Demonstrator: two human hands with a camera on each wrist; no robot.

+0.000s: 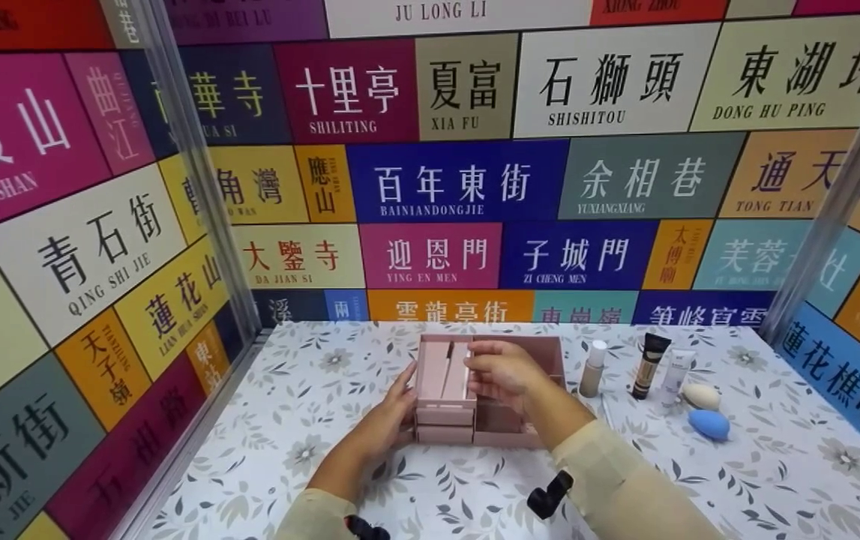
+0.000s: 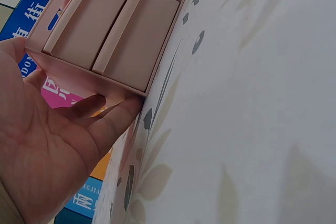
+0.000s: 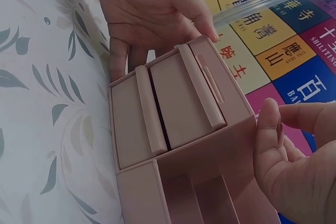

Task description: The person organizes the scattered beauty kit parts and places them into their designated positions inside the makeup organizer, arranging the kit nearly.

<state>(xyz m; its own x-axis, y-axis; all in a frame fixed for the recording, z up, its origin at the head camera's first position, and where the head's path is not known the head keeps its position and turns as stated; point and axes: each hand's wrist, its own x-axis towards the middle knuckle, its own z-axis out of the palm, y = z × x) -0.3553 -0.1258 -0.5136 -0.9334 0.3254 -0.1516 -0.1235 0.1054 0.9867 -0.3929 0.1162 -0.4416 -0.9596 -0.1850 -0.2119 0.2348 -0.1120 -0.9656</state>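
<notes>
A pink cosmetics organizer (image 1: 444, 415) stands on the table, with two closed drawers (image 3: 181, 98) on its left part and open compartments (image 3: 210, 198) on its right. A slim stick with a dark tip (image 1: 450, 351) lies in its shallow top tray. My left hand (image 2: 58, 135) rests against the organizer's left side, thumb near the upper edge and fingers extended lower down. Thumb and index finger of my right hand (image 3: 294, 156) pinch at the upper right edge of the drawer part; the hand hides part of the compartments in the head view.
Right of the organizer stand a foundation bottle (image 1: 591, 371) with a white cap, a tan tube (image 1: 647, 371) with black ends and a pale tube (image 1: 675, 373). A beige sponge (image 1: 701, 396) and a blue makeup sponge (image 1: 709, 424) lie beside them. Printed walls (image 1: 437, 180) enclose the table.
</notes>
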